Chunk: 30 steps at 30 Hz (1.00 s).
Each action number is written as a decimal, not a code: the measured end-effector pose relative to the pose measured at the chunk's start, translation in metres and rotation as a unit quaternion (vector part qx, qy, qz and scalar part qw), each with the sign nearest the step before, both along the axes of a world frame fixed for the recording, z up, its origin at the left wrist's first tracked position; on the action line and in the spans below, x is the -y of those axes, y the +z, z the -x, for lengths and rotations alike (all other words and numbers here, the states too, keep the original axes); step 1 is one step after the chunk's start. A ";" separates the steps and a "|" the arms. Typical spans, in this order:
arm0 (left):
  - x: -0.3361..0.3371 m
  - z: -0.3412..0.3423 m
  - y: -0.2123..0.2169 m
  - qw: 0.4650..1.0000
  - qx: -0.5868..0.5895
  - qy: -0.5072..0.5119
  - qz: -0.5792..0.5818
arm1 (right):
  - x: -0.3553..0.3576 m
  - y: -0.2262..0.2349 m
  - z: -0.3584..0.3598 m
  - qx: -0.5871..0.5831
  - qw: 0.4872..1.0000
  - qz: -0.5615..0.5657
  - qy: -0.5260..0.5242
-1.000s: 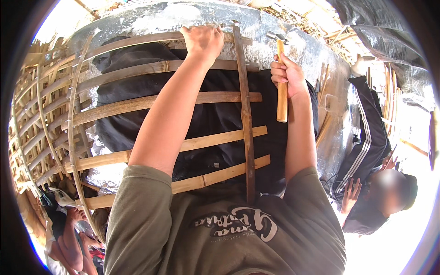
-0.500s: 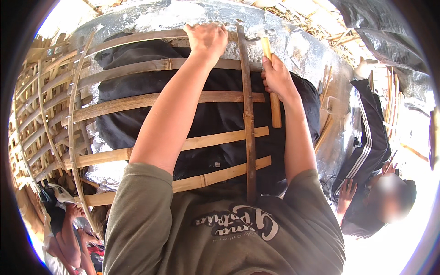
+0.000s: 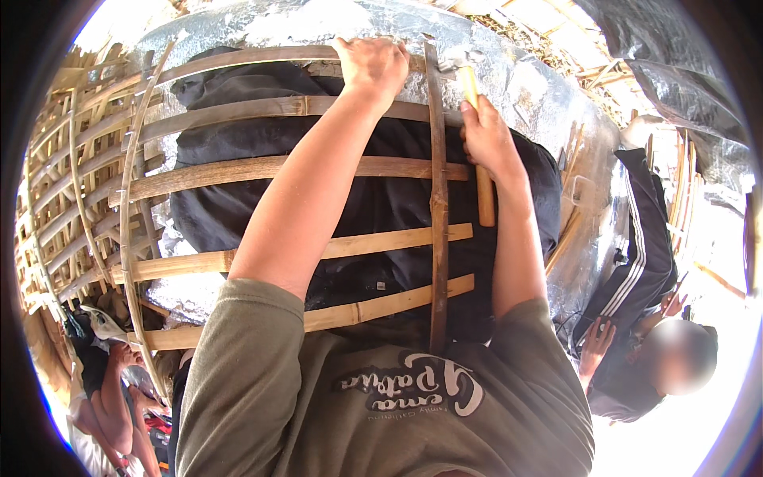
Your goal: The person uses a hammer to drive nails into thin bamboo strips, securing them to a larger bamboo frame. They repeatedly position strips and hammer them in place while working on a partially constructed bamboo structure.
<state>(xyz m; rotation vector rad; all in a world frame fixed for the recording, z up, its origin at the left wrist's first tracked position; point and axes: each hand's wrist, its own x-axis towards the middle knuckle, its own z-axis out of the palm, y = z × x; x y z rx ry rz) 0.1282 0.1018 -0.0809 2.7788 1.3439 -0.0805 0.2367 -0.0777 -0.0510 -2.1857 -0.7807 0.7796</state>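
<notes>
My right hand is closed around the wooden handle of a hammer. Its metal head is up, close to the top end of an upright bamboo strip; whether it touches cannot be told. That strip crosses several horizontal bamboo slats, forming an open lattice. At the topmost slat, just left of the strip, my left hand is closed over it, its fingertips partly hidden. A second upright strip crosses the slats at the left.
Black cloth lies beneath the lattice, over a silvery sheet. More bamboo lattice panels stand at the left. At the lower right sits a person; another person's arms show at the lower left. Dark plastic sheeting hangs at the upper right.
The lattice and both hands appear slightly farther right, as the whole view has shifted a little. Both grips stay the same, and the hammer head is still beside the strip's top.
</notes>
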 end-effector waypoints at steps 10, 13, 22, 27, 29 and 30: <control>-0.001 0.001 -0.005 1.000 0.027 -0.008 -0.012 | 0.002 0.007 -0.007 0.100 0.993 -0.066 0.010; -0.002 0.001 -0.001 1.000 0.022 -0.008 0.005 | -0.002 -0.022 -0.002 0.181 0.980 0.004 0.085; 0.001 0.000 0.003 1.000 0.027 -0.008 0.014 | 0.007 0.022 -0.003 -0.329 0.939 -0.052 -0.083; 0.000 0.000 0.001 0.999 0.030 -0.004 0.011 | 0.011 0.012 -0.018 -0.411 0.895 -0.118 -0.126; 0.000 0.000 0.003 0.999 0.030 -0.001 0.013 | 0.012 0.010 -0.023 -0.435 0.879 -0.146 -0.129; 0.000 0.000 0.002 0.999 0.032 0.002 0.009 | 0.013 0.009 -0.025 -0.447 0.871 -0.159 -0.131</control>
